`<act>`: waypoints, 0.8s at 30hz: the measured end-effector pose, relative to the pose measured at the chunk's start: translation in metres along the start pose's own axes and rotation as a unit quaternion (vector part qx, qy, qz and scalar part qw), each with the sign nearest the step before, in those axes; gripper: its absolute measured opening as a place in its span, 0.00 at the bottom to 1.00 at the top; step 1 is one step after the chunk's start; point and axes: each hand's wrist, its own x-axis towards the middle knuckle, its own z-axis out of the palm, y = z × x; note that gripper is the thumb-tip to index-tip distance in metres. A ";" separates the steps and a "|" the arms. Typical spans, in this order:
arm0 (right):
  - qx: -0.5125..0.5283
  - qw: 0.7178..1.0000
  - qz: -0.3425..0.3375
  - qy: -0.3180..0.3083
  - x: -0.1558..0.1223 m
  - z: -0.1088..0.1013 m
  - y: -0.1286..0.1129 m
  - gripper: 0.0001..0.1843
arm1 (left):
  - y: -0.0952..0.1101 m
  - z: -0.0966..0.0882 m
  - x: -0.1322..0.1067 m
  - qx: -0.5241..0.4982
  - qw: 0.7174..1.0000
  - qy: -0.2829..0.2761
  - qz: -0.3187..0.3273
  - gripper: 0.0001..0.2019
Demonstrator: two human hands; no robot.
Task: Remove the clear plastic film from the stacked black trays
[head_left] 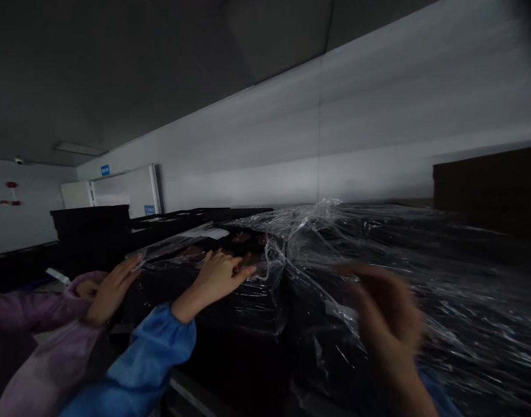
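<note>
A stack of black crates [231, 324] wrapped in clear stretch film [317, 231] fills the middle and right. My left hand [219, 275], in a blue sleeve, lies flat on the stack's top near the torn edge of the film, fingers stretched out and holding nothing. My right hand [387, 318] is raised in front of the wrapped side of the stack and is heavily blurred; I cannot make out its fingers or whether it touches the film. A co-worker's hand [111, 286], in a pink sleeve, rests on the stack's left corner beside my left hand.
More black crates [91, 223] stand behind at the left. A brown cardboard box [487, 185] sits at the right against the white wall [378, 116]. A white door [122, 191] is at the far left. The room is dim.
</note>
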 end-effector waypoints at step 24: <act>-0.360 0.864 -0.124 -0.328 0.069 0.117 -0.031 0.13 | 0.071 0.034 -0.094 0.016 0.979 0.025 -0.201 0.19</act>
